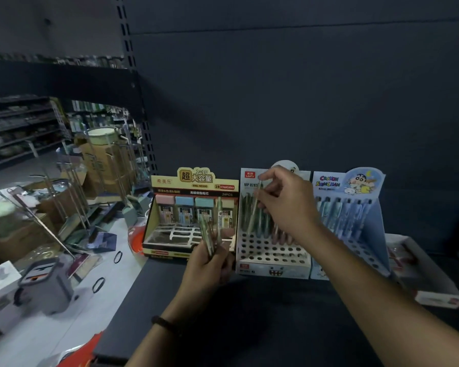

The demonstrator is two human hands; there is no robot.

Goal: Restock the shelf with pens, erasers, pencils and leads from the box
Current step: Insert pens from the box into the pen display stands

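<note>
Head view: my right hand point(284, 205) is pinching a pen point(255, 207) above the part-filled display point(273, 256); my left hand point(207, 266) is gripping spare pens point(210, 234).

dim light, dark back panel point(302, 88), pale floor point(51, 337)

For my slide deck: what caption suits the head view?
Right hand holds one pen over the middle display box; left hand grips a bundle of pens.
</note>
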